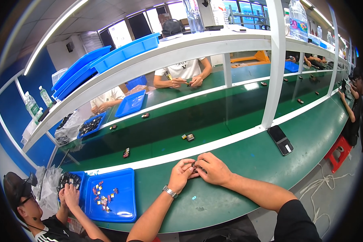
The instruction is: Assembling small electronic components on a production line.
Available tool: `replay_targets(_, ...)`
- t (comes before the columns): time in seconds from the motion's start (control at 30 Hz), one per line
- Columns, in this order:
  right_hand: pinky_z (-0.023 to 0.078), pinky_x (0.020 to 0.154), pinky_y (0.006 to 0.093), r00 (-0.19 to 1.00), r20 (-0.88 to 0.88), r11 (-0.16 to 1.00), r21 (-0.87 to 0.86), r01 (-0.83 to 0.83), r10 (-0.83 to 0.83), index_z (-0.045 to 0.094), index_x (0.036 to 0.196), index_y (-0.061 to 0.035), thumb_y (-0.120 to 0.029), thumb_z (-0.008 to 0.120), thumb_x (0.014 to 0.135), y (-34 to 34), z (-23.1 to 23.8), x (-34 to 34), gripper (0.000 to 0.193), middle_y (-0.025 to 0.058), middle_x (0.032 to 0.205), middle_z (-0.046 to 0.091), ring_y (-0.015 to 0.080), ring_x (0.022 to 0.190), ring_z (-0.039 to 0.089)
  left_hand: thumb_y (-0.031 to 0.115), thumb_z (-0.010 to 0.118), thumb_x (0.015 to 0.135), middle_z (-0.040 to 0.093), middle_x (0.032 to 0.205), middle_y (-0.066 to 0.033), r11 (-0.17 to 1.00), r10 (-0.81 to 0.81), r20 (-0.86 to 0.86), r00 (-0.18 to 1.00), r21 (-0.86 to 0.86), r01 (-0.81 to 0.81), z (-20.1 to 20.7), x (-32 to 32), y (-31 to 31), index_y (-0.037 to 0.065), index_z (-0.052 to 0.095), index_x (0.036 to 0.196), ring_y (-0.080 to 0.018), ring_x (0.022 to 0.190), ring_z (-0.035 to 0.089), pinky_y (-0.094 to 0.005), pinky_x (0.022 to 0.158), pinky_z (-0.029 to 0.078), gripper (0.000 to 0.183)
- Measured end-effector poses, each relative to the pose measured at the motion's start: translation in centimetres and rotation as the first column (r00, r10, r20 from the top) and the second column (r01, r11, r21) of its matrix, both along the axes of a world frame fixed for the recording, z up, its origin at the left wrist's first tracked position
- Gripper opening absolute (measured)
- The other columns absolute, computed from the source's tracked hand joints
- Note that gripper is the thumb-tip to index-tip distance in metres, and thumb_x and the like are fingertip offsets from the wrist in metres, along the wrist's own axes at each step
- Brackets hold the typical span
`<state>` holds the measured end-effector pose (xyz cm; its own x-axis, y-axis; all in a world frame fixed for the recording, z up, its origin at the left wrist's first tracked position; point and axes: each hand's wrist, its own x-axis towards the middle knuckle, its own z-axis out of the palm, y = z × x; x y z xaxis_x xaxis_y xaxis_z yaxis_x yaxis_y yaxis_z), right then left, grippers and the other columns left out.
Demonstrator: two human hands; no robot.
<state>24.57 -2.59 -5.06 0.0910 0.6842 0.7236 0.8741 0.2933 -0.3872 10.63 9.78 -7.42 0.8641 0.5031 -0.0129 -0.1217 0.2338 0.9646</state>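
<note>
— Two hands at work? 
— Yes: left hand (182, 174) and right hand (212, 168), fingertips meeting over the green bench (246, 161), both curled tight round one small dark part (195, 166), mostly hidden. 
— On the belt (169, 133)? 
— Four small pieces nearby: one two-tone piece (188, 137) straight ahead, one dark piece (126, 152) to the left, two more farther back. 
— Trays? 
— One blue tray (121, 201) at the left, holding perhaps a dozen coloured bits, too small to count surely. One black phone (280, 139) lying flat at the right. 
— Others around? 
— One neighbour's pair of hands (68, 193) over a second tray of dark parts.
</note>
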Motion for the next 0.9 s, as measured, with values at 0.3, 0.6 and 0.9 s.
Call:
replay_targets(0.3, 0.053, 0.073, 0.0347, 0.994, 0.081, 0.996, -0.038, 0.079, -0.075, 0.062, 0.092, -0.0039, -0.005, 0.070, 0.075, 0.0, -0.5, -0.3, 0.019, 0.0082, 0.096, 0.058, 0.0253, 0.090, 0.060, 0.001, 0.050, 0.097, 0.065, 0.110, -0.0120, 1.000, -0.002, 0.000, 1.000, 0.005, 0.002, -0.2, 0.1, 0.1, 0.000, 0.048, 0.122, -0.0188, 0.100, 0.065, -0.0336, 0.087, 0.058, 0.026)
replay_targets(0.6, 0.053, 0.069, 0.0354, 0.987, 0.089, 0.990, -0.039, 0.136, -0.132, 0.062, 0.091, -0.0031, -0.007, 0.070, 0.076, 0.1, -0.9, -0.6, 0.017, 0.0074, 0.092, 0.058, 0.0251, 0.083, 0.059, 0.002, 0.052, 0.096, 0.065, 0.107, -0.0110, 1.000, -0.002, -0.010, 1.000, -0.008, 0.002, 0.3, 0.1, -0.2, -0.002, 0.050, 0.120, -0.0171, 0.096, 0.066, -0.0319, 0.082, 0.059, 0.024)
replay_targets(0.9, 0.054, 0.068, 0.0335, 0.944, -0.329, 0.996, -0.068, -0.060, 0.035, 0.059, 0.091, -0.0013, -0.001, 0.065, 0.077, 0.0, -0.1, -0.5, 0.015, 0.0099, 0.094, 0.057, 0.0250, 0.080, 0.061, 0.006, 0.056, 0.095, 0.068, 0.098, -0.0090, 0.983, 0.102, -0.083, 0.991, 0.158, -0.088, 0.2, 0.5, -0.7, -0.002, 0.056, 0.112, -0.0119, 0.081, 0.066, -0.0235, 0.063, 0.057, 0.018)
